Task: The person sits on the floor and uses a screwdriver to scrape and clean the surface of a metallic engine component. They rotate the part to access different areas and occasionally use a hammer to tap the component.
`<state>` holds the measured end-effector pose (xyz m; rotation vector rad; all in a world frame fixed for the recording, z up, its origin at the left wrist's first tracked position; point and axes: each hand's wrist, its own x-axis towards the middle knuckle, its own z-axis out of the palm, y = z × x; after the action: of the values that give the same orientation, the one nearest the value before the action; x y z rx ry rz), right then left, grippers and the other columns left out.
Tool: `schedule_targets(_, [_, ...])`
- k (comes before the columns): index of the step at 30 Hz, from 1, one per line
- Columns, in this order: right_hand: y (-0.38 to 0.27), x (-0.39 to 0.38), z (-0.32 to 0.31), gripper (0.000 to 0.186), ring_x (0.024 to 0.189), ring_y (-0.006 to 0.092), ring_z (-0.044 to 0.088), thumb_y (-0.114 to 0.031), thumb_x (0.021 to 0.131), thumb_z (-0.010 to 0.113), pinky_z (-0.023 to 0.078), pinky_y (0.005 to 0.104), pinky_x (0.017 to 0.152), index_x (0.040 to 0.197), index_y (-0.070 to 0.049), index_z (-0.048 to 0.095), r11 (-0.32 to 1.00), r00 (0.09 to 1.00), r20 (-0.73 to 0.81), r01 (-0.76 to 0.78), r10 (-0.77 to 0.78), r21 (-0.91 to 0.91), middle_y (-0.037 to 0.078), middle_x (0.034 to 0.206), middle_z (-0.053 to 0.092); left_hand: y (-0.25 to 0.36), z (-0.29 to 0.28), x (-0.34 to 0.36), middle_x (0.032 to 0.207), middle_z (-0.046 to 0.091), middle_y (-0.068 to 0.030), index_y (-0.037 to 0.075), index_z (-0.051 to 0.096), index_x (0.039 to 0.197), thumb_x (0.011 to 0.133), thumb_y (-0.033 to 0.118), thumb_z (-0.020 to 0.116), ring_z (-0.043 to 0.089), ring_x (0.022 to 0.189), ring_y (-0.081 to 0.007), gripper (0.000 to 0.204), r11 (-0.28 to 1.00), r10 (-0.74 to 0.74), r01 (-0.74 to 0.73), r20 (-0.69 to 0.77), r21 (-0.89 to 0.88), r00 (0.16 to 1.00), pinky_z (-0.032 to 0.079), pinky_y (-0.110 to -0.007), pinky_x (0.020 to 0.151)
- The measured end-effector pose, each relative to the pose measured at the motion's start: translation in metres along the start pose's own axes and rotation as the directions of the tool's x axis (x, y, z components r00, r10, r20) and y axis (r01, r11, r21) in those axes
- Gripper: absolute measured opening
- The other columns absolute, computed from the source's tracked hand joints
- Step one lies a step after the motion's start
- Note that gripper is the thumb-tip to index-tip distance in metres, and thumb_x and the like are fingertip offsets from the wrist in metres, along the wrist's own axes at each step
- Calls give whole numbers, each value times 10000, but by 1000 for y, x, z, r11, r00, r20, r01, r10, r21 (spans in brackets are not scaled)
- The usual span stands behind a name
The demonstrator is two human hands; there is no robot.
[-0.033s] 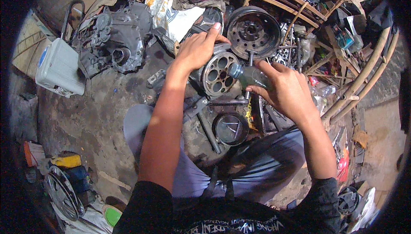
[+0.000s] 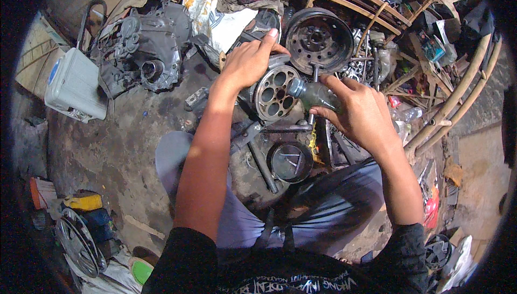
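Observation:
My left hand [image 2: 250,60] grips the top of a round metal machine part [image 2: 262,93], its thumb up and some fingers hidden behind. The part's face, with a ring of large holes around a small centre hole, is turned toward me. In my right hand [image 2: 361,108] is a clear plastic bottle [image 2: 319,96], tilted almost level. Its bluish mouth [image 2: 295,88] is at the right side of the part's face; whether they touch, I cannot tell. Below them stands a dark round pan [image 2: 291,162] with small metal pieces inside.
A black wheel rim [image 2: 318,41] lies beyond my hands. A large gearbox casing [image 2: 142,46] and a grey-white plastic container [image 2: 78,84] stand at left. A metal bar [image 2: 262,167] lies beside the pan. Bamboo poles [image 2: 458,95] and a wooden rack [image 2: 361,3] flank the right.

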<state>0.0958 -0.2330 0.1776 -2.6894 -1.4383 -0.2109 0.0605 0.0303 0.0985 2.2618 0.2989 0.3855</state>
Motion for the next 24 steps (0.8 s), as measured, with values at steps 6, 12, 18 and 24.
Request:
schedule_targets(6, [-3,2,-3,581,880,411,747,-526,887,815,598,511,729,1327,-165,701,1000,1000,22,-7,8,-29,140,1028,751,-3,-1,1,1116,787,-194,251,854,1138,1140,596,120,676,1149,-478,811,1000,-3,2,15,6,1000,472,-510,1107])
schedule_targets(12, [-1,3,-4,584,866,408,744,-522,881,820,597,509,728,1330,-166,707,999,999,31,-15,16,-36,138,1010,752,0,0,-1,1114,789,-190,258,856,1138,1138,603,121,682,1145,-473,812,1000,-13,13,-3,18,1000,476,-510,1101])
schedule_targets(18, [1,3,-2,602,896,429,742,-521,876,827,597,502,759,1336,-152,702,1000,1000,23,-6,6,4,162,1045,761,-3,1,0,1104,789,-191,259,855,1142,1139,603,120,677,1143,-476,812,1000,0,0,-6,8,1000,471,-506,1105])
schedule_targets(24, [26,8,4,562,978,447,770,-406,909,850,611,487,834,1334,-82,678,926,974,-219,27,60,375,242,1100,777,-18,4,5,1155,786,-175,204,850,1142,1143,595,95,664,1188,-437,850,997,41,-40,12,-62,999,437,-465,1142])
